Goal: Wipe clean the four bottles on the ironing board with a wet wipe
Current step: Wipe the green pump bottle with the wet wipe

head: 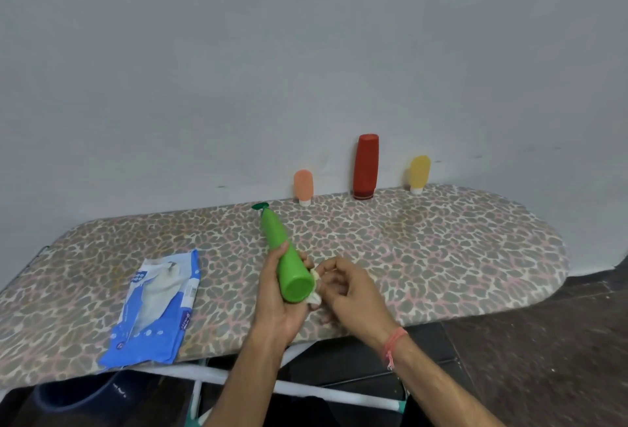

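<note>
Wipes pack [156, 307] left of green bottle [289, 263]

Light: soft, even, fairly dim; grey wall [238, 52] looks flat.
Shadows: faint, short, behind the bottles at the ironing board's [441, 239] far edge.
Distortion: wide-angle bending of the board's edges.
Focus: slightly soft overall.

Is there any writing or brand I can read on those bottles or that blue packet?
Wet wipe packet: white marks and a barcode-like strip, too blurred to read.
Green bottle, orange bottle, red bottle, yellow bottle: no label or text visible.
Nothing legible anywhere.
</note>
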